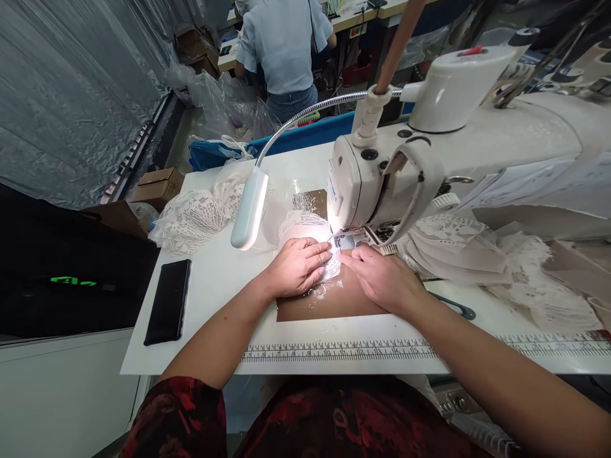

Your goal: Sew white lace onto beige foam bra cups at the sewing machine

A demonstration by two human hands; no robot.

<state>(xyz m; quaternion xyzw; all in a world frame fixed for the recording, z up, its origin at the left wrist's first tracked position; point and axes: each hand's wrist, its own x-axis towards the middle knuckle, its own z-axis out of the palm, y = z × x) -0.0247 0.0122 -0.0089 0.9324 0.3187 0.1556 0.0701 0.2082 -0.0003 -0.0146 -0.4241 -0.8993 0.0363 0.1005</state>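
Note:
Under the needle of a white sewing machine [346, 184] lies a small piece of white lace [329, 270], brightly lit. My left hand [300, 264] rests flat on it from the left, fingers stretched toward the presser foot. From the right, my right hand [384, 277] holds the lace's edge between fingertips close to the needle, its other fingers curled; the thumb is partly hidden. Both hands are over a brown sheet [305, 310] on the white table [210, 305]. More sheer lace [305, 222] spreads behind my left hand.
A lamp [251, 207] on a bendy neck hangs left of the machine. A black phone [168, 302] lies at left, near a lace heap [191, 219]. Lace pieces [458, 251] and dark snips [453, 305] are at right. A ruler strip [334, 352] lines the front edge. Another person [284, 51] sits beyond.

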